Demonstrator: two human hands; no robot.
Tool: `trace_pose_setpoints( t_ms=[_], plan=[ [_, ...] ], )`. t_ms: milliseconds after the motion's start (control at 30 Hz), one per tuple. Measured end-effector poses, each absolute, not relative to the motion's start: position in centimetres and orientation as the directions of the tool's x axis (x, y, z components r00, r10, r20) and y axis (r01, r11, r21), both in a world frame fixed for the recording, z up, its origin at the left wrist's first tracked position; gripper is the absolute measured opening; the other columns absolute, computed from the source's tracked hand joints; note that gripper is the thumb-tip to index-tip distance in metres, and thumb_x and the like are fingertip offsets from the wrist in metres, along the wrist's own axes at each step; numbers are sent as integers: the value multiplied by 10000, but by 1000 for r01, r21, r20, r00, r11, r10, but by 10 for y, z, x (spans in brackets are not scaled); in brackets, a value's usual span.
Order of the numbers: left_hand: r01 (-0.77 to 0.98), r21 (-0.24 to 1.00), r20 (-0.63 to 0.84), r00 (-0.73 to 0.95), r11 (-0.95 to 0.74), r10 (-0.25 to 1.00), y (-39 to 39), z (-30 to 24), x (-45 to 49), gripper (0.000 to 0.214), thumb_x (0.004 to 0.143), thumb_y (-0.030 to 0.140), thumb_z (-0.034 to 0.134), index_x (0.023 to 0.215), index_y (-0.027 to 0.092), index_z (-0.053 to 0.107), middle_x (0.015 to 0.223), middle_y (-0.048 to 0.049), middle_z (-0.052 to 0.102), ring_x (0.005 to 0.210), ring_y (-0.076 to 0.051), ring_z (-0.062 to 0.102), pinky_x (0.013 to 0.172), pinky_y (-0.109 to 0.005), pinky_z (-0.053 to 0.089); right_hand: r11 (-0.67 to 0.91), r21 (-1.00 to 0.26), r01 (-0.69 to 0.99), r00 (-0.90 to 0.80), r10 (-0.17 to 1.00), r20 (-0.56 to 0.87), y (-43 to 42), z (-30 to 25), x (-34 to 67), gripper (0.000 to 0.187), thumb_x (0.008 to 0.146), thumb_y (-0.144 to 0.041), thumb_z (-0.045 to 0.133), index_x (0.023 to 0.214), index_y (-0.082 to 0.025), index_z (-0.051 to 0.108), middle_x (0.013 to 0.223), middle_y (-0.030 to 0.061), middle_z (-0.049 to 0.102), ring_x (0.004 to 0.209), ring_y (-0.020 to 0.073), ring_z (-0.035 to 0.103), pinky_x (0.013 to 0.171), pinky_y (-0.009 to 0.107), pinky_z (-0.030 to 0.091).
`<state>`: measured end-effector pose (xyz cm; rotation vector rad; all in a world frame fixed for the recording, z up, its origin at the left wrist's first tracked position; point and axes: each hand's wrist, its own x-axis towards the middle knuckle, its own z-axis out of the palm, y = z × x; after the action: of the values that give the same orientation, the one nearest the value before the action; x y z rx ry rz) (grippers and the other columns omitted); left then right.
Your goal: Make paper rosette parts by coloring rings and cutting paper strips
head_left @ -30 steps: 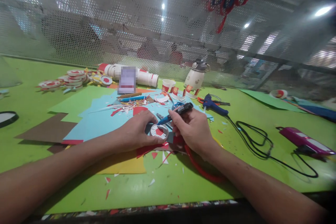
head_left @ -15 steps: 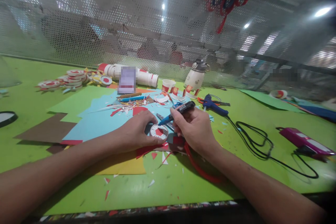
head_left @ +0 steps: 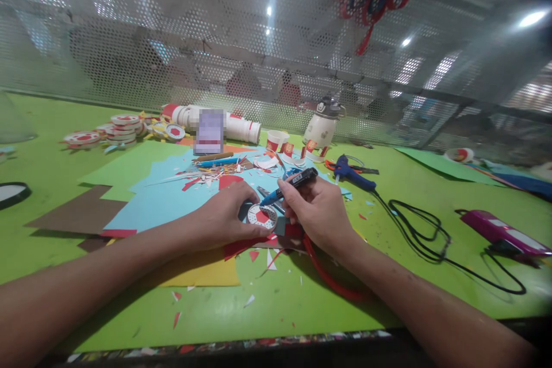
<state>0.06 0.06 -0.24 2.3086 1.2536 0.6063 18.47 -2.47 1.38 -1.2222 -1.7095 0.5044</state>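
Observation:
Between thumb and fingers my left hand (head_left: 228,213) steadies a small round white disc (head_left: 268,224), which has a red shape at its centre and dark marks around it. My right hand (head_left: 319,207) grips a blue marker pen (head_left: 297,183) with a black end, its tip at the disc's upper edge. Below the disc lie dark and red paper pieces, partly covered by my hands. A grey metal tool, perhaps scissors, shows in part behind the marker. Light blue paper sheets (head_left: 168,190) spread out beyond my left hand.
Stacked round discs (head_left: 125,129) stand at the back left, near a white cup tube (head_left: 244,129). Paper cups (head_left: 276,141) and a bottle (head_left: 321,125) are behind. A blue glue gun (head_left: 356,175) with a black cord and a magenta device (head_left: 500,233) lie right. Paper scraps litter the green table.
The marker and my right hand have shifted very slightly, with the tip staying on the disc. My left hand keeps its hold on the disc.

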Motion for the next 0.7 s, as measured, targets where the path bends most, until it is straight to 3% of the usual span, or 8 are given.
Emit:
trace_pose_setpoints(
  t_ms=[700],
  plan=[
    [667,558,158,499,-494,852,1,-2,1,498,654,531,675,981,163,597,932,-70,614,805,-215,554,682,-321,423,437,-753,493,-75,883,463,-23,10,185,318,856,-403,576,632,-187,515,509,-16,558,423,109,492,416,237,397]
  ],
)
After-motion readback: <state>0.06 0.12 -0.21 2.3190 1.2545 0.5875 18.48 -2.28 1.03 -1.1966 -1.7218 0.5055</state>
